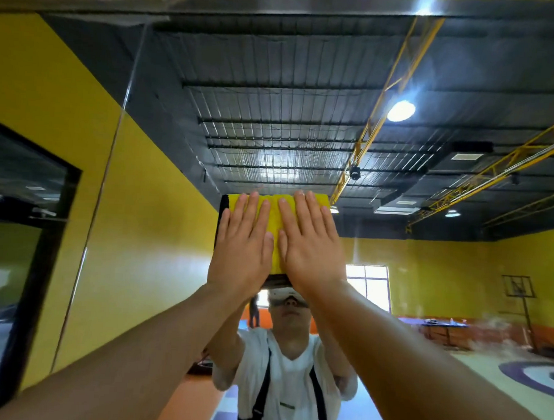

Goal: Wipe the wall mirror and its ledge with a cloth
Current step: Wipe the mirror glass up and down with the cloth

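Both hands were flat and wide on the yellow cloth (pixel 273 219), the left hand (pixel 239 256) beside the right hand (pixel 312 253), pressing it high on the mirror (pixel 273 129). The cloth could slip down if they pressed too softly.

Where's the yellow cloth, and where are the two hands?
yellow cloth (pixel 272 216), head view, bare strip between the hands.
left hand (pixel 241 249), head view, back of the hand.
right hand (pixel 312 253), head view, back of the hand.
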`<state>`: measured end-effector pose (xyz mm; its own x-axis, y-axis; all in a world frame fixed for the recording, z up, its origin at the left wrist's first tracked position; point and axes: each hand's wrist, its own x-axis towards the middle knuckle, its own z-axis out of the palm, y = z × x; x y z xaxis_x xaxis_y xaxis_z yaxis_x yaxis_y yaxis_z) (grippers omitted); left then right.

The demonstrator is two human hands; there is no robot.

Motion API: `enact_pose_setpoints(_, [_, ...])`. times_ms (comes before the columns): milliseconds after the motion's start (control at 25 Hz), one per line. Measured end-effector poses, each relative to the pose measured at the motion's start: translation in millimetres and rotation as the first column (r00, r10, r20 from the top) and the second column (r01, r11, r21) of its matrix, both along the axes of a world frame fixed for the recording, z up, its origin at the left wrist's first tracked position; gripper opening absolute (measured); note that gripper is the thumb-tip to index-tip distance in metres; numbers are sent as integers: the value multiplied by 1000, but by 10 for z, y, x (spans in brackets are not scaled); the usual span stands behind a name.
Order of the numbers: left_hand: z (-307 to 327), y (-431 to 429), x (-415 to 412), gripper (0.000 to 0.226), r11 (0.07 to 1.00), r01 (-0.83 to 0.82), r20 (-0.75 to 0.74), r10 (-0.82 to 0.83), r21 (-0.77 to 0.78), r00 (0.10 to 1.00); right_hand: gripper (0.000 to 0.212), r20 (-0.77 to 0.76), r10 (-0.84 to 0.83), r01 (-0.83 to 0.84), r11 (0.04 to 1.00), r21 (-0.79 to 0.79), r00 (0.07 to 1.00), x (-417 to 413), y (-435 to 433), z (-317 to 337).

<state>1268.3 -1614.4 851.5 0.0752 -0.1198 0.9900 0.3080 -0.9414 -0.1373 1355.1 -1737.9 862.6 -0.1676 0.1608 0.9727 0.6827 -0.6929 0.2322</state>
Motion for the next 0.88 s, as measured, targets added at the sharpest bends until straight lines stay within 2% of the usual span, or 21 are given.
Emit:
enact_pose_setpoints(320, [100, -751, 480, 60, 1000, -20, -42, 21, 16, 999, 59, 50, -110, 112, 993, -47, 993, 576, -842, 98])
enact_pose_setpoints(480, [-42, -718, 496, 57, 998, -55, -13, 56, 39, 998, 57, 2, -8, 8, 997, -76, 1000, 570, -869, -2])
enact_pose_setpoints(680, [-508, -683, 466, 58, 998, -5, -50, 8, 60, 999, 58, 0, -17, 17, 998, -52, 1000, 534, -857, -530])
enact_pose_setpoints(880, [-1324, -669, 369, 63, 997, 39, -111, -31, 66, 993, 60, -44, -13, 8, 994, -111, 999, 420, -879, -1377])
